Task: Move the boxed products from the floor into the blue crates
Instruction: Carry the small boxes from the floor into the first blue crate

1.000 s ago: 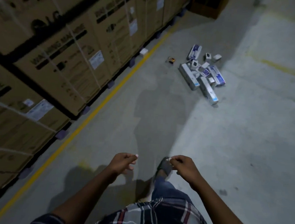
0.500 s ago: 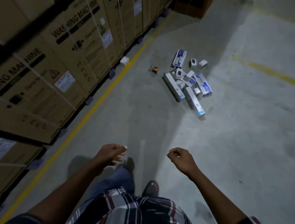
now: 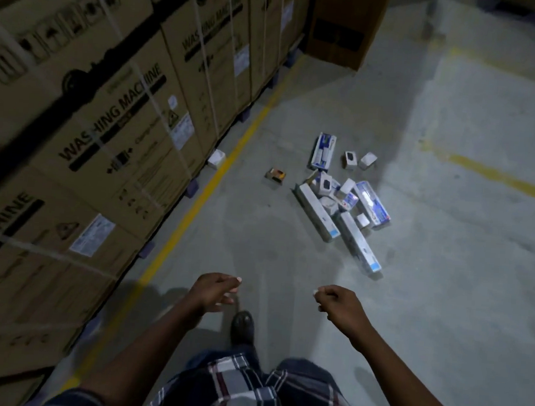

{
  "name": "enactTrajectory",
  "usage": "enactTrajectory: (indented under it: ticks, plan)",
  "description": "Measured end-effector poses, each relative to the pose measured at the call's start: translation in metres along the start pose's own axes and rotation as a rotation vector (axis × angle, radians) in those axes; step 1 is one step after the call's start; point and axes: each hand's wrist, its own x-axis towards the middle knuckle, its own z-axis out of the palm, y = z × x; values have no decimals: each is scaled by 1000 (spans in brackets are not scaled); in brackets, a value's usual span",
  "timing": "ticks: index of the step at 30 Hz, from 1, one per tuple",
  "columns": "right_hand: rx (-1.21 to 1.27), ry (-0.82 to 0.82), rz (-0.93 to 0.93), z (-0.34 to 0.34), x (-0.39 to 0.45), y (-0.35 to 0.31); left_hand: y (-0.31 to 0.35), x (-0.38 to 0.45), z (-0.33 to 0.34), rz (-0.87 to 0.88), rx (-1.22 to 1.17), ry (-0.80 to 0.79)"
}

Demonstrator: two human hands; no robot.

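Note:
A heap of white and blue boxed products (image 3: 343, 199) lies on the grey concrete floor ahead, right of centre. It holds long cartons and several small white boxes. A small orange and brown box (image 3: 275, 175) lies apart to the left of the heap, and a small white box (image 3: 216, 158) sits by the yellow line. My left hand (image 3: 215, 291) and my right hand (image 3: 338, 306) hang in front of me, well short of the heap, both loosely curled and holding nothing. No blue crate is in view.
Tall stacked washing machine cartons (image 3: 114, 101) on pallets form a wall along the left. A yellow floor line (image 3: 195, 203) runs beside them, another (image 3: 498, 179) crosses at the right. A brown cardboard box (image 3: 341, 26) stands at the far end. My shoe (image 3: 243, 327) is below my hands.
I have walked forward: the heap of boxes has come closer and lower in view. My hands stay empty and have drifted slightly apart. My feet have alternated.

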Motion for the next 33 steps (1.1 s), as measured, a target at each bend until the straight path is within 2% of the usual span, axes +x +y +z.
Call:
enactTrajectory:
  ticks: [10,19,26,33]
  plan:
    - [105,6,-96,-9,154,-188,180,160,-83,63,-113,112]
    - [105,-54,-114,-32,377,-304,321,330,-111,107,-109,278]
    - [-10,17,-145,-7,552,-346,361,510,-120,149,82,446]
    - [-124,-18,-239,69,712,-320,309,719,-108,205,-12,536]
